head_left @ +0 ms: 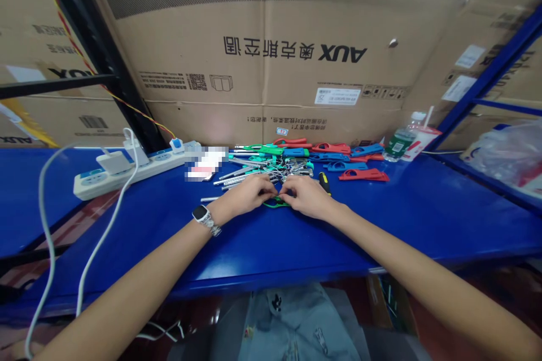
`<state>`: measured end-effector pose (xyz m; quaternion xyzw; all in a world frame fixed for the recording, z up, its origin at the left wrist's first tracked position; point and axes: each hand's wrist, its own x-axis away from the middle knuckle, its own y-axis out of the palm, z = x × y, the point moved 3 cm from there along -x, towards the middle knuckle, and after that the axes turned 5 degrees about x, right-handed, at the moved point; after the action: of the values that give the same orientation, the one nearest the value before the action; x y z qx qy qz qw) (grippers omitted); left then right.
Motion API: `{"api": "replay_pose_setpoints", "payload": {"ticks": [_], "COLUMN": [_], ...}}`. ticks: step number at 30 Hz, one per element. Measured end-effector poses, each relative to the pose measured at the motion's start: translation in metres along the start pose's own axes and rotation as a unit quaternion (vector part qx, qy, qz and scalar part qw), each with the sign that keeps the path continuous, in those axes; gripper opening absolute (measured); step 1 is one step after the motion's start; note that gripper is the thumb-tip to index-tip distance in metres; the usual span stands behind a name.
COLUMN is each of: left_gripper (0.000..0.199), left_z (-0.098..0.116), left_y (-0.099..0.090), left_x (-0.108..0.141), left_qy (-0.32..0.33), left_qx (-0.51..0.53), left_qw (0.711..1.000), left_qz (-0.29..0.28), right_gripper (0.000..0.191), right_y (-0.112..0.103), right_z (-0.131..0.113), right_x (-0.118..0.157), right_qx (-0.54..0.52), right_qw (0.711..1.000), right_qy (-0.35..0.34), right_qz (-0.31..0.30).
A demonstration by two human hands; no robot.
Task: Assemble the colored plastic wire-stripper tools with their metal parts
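Two bare hands, the left hand (254, 192) and right hand (308, 196), meet over a green plastic part (277, 204) at the centre of the frame.

Each grip looks pinched together on the part, apparently steadying it from both sides; whether the fingertips hide something smaller, I cannot tell. It lies low over the blue tabletop (296, 254), perhaps for support. Metal rods (237, 174) and red plastic pieces (364, 175) sit just beyond, seemingly for easy reach, with a yellow-and-black handle (324, 183) beside the right hand.
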<state>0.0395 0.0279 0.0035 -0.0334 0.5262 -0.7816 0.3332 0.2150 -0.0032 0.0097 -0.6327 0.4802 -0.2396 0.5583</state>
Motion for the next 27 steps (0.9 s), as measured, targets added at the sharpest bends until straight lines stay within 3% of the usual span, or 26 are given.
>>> {"api": "replay_pose_setpoints", "payload": {"ticks": [6,13,19,27], "left_gripper": [0.025,0.031,0.034,0.039], "left_z": [0.008,0.016,0.021,0.022], "left_y": [0.005,-0.001,0.006,0.009], "left_x": [0.007,0.025,0.032,0.033], "left_qy": [0.026,0.099,0.076,0.062], "left_qx": [-0.093,-0.159,-0.21,-0.217], "left_qw": [0.995,0.982,0.974,0.973], "left_qz": [0.01,-0.025,-0.037,-0.044], "right_gripper": [0.01,0.013,0.022,0.027], "right_y": [-0.001,-0.005,-0.003,0.002], "right_z": [-0.009,-0.008,-0.01,-0.009], "right_x": [0.002,-0.001,0.019,0.033], "right_qx": [0.074,0.1,0.119,0.165], "right_qw": [0.997,0.991,0.976,0.964], "right_qy": [0.005,-0.087,-0.175,-0.19], "right_qz": [0.002,-0.021,0.044,0.088]}}
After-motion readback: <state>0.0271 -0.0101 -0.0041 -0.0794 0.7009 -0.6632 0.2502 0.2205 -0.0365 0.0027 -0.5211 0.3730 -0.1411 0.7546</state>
